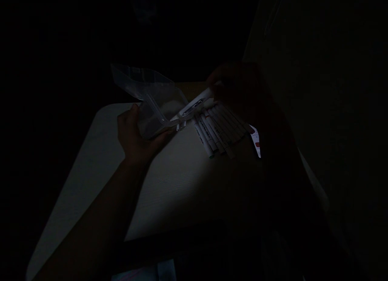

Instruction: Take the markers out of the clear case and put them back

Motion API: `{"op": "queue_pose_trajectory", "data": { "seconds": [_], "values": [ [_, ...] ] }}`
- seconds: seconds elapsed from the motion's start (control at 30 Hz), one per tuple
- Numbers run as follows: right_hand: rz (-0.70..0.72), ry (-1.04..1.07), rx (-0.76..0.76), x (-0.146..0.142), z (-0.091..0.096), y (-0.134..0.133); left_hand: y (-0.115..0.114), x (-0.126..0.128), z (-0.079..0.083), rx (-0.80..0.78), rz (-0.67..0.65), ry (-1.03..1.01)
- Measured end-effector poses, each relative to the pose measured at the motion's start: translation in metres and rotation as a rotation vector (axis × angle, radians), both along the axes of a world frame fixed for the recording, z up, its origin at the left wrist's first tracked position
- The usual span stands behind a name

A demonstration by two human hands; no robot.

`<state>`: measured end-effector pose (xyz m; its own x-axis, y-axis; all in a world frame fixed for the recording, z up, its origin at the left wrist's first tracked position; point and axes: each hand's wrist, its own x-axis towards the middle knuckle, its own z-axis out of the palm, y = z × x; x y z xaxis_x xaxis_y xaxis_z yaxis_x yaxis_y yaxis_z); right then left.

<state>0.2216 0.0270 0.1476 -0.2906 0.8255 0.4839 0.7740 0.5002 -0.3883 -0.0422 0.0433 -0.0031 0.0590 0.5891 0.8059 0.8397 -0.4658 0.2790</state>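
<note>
My left hand [136,137] is closed around the near left side of a clear plastic case [148,117], thumb and fingers on its walls. The case is tilted, its hinged lid [139,81] standing open to the upper left. A white marker [195,104] slants across the case's right rim, its lower end inside. Its upper end is in my right hand [233,85], whose fingers are mostly lost in shadow. Beneath that hand, several white markers [209,133] with coloured ends lie side by side on the table.
The pale table [169,180] has rounded corners, and its right half is in deep shadow. A brightly lit white item with red marks [257,141] shows beside my right forearm. Something pale blue [145,273] lies at the bottom edge. The surroundings are very dark.
</note>
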Motion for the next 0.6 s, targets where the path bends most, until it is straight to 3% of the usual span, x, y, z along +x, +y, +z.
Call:
{"op": "queue_pose_trajectory", "data": {
  "seconds": [0.13, 0.27, 0.6],
  "values": [
    [0.059, -0.088, -0.06, -0.01, -0.006, -0.002, 0.003, -0.001, -0.002, 0.066, -0.02, 0.016],
    [0.102, -0.119, -0.117, -0.017, -0.013, -0.001, 0.002, -0.001, -0.001, 0.021, -0.005, 0.024],
    [0.206, -0.125, -0.066, -0.028, -0.028, 0.005, 0.0, 0.0, 0.001, -0.007, 0.008, -0.028]
  ]
}}
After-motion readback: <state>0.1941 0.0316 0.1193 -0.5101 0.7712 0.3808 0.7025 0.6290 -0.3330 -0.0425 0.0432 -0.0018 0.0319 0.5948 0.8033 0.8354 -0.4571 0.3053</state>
